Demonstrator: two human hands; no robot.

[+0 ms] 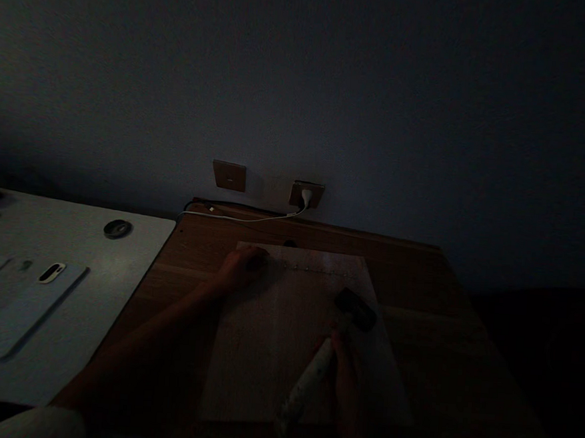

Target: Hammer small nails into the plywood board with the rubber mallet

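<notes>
The scene is very dark. A pale wooden board (289,332) lies flat on a brown wooden table (417,301). My left hand (241,269) rests on the board's far left corner, fingers curled; whether it pinches something small I cannot tell. My right hand (345,369) grips the light handle of a hammer (323,354). Its dark head (356,309) hovers over the right side of the board. A faint row of small specks runs along the board's far edge.
A white table (94,258) adjoins on the left, with a phone (28,310) face down and a small round dark object (117,229). On the wall are a switch plate (229,175) and a socket (306,194) with a white plug and cable.
</notes>
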